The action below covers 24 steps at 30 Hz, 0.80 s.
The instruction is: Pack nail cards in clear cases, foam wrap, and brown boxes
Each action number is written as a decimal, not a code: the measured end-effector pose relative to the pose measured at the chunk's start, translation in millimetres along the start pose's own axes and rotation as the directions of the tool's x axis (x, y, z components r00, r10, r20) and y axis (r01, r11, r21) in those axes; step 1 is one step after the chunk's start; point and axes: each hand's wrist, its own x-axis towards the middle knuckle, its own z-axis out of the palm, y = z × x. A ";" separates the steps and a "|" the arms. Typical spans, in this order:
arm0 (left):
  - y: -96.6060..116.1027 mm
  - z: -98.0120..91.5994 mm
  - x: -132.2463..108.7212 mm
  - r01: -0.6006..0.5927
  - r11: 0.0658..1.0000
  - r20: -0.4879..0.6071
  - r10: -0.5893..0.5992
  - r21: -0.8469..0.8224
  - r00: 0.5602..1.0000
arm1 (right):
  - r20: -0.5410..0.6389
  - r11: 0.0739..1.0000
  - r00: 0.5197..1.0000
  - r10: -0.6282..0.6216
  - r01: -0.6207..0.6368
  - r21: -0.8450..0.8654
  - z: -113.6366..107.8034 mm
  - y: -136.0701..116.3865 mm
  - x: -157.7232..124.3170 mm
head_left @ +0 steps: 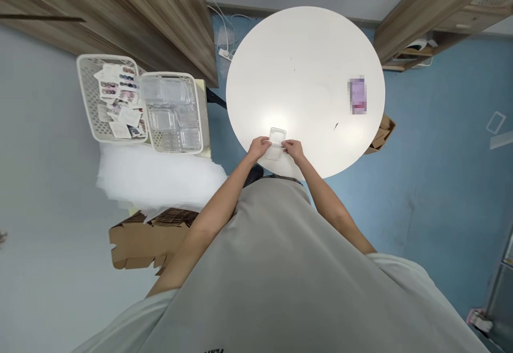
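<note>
A small clear plastic clamshell box lies unfolded at the near edge of the round white table, its lid and base spread apart along a hinge. My left hand pinches it at the left side near the hinge. On the opposite side, my right hand grips the box with fingers drawn together. Nothing can be made out inside the box.
Left of the table stand a white basket of printed cards and a white basket of clear plastic boxes. White foam sheeting and flattened cardboard lie nearer. A blurred purple item rests on the table's right side.
</note>
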 end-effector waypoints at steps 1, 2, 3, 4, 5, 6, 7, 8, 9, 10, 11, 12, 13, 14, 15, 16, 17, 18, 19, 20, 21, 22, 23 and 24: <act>-3.0 1.3 0.3 0.021 1.000 0.018 -0.021 -0.007 1.000 | -0.013 0.999 1.000 0.011 -0.011 -0.049 1.5 3.1 4.5; -5.8 1.6 -0.8 0.037 0.999 0.036 -0.036 -0.024 0.999 | -0.023 0.996 1.000 0.014 -0.016 -0.088 2.7 5.9 7.9; -8.5 0.9 -2.8 0.050 0.998 0.052 -0.048 -0.042 0.998 | -0.032 0.993 0.999 0.014 -0.017 -0.117 3.6 8.3 10.2; -11.1 -0.8 -5.5 0.061 0.996 0.062 -0.057 -0.062 0.996 | -0.042 0.990 0.999 0.011 -0.016 -0.139 4.2 10.0 11.5; -13.5 -3.8 -8.5 0.068 0.994 0.063 -0.063 -0.081 0.996 | -0.053 0.986 0.999 0.006 -0.015 -0.163 4.6 11.1 11.7; -15.8 -7.9 -11.9 0.072 0.992 0.063 -0.066 -0.103 0.996 | -0.068 0.982 0.998 0.001 -0.014 -0.187 4.7 11.5 11.1; -17.9 -13.4 -15.7 0.069 0.989 0.063 -0.061 -0.130 0.996 | -0.085 0.978 0.996 -0.006 -0.012 -0.209 4.7 11.1 9.7; -19.8 -20.0 -19.9 0.057 0.985 0.061 -0.048 -0.162 0.997 | -0.103 0.973 0.995 -0.017 -0.007 -0.230 4.8 9.8 7.5; -21.5 -28.0 -24.8 0.036 0.980 0.057 -0.026 -0.197 0.998 | -0.120 0.968 0.992 -0.029 -0.002 -0.251 5.0 7.7 4.7; -22.9 -37.2 -30.5 0.009 0.973 0.048 0.002 -0.232 0.999 | -0.136 0.963 0.990 -0.045 0.007 -0.271 5.8 4.8 1.4; -24.1 -47.6 -37.0 -0.021 0.964 0.034 0.031 -0.265 0.999 | -0.147 0.958 0.987 -0.067 0.022 -0.285 7.3 1.1 -2.2; -25.2 -59.0 -44.3 -0.055 0.954 0.011 0.061 -0.295 0.998 | -0.152 0.955 0.985 -0.087 0.039 -0.295 10.0 -3.4 -6.0; -26.2 -71.5 -52.0 -0.091 0.942 -0.017 0.091 -0.324 0.996 | -0.151 0.955 0.982 -0.115 0.067 -0.288 14.1 -8.8 -9.8; -27.2 -85.0 -59.9 -0.129 0.928 -0.050 0.119 -0.349 0.992 | -0.129 0.958 0.982 -0.141 0.102 -0.269 19.9 -15.1 -13.4; -28.4 -99.4 -67.6 -0.169 0.913 -0.088 0.147 -0.371 0.985 | -0.095 0.959 0.982 -0.165 0.137 -0.249 27.7 -22.5 -17.0; -29.9 -114.7 -74.6 -0.212 0.897 -0.132 0.173 -0.387 0.976 | -0.048 0.957 0.979 -0.197 0.181 -0.228 37.5 -31.0 -20.6; -32.0 -131.0 -80.5 -0.253 0.882 -0.183 0.194 -0.397 0.964 | 0.008 0.951 0.973 -0.232 0.228 -0.209 49.4 -40.5 -24.4; -34.7 -148.2 -85.0 -0.291 0.870 -0.239 0.207 -0.399 0.949 | 0.067 0.941 0.960 -0.271 0.279 -0.192 63.1 -50.9 -28.5; -38.0 -166.2 -87.9 -0.324 0.859 -0.298 0.214 -0.396 0.930 | 0.127 0.926 0.941 -0.314 0.333 -0.176 78.4 -62.2 -33.0; -41.9 -184.7 -89.2 -0.355 0.850 -0.357 0.216 -0.389 0.909 | 0.183 0.909 0.917 -0.355 0.385 -0.163 94.9 -74.1 -37.9; -46.3 -203.5 -89.0 -0.381 0.844 -0.412 0.215 -0.378 0.885 | 0.233 0.887 0.889 -0.395 0.435 -0.154 112.4 -86.4 -43.0; -51.0 -222.4 -87.4 -0.402 0.840 -0.463 0.210 -0.365 0.861 | 0.280 0.864 0.859 -0.429 0.480 -0.149 130.3 -98.7 -48.1; -55.5 -241.0 -84.7 -0.419 0.838 -0.510 0.205 -0.349 0.835 | 0.321 0.841 0.829 -0.458 0.521 -0.148 148.5 -110.8 -53.0; -59.7 -259.1 -81.0 -0.433 0.839 -0.553 0.200 -0.329 0.809 | 0.359 0.818 0.801 -0.479 0.555 -0.148 166.7 -122.5 -57.5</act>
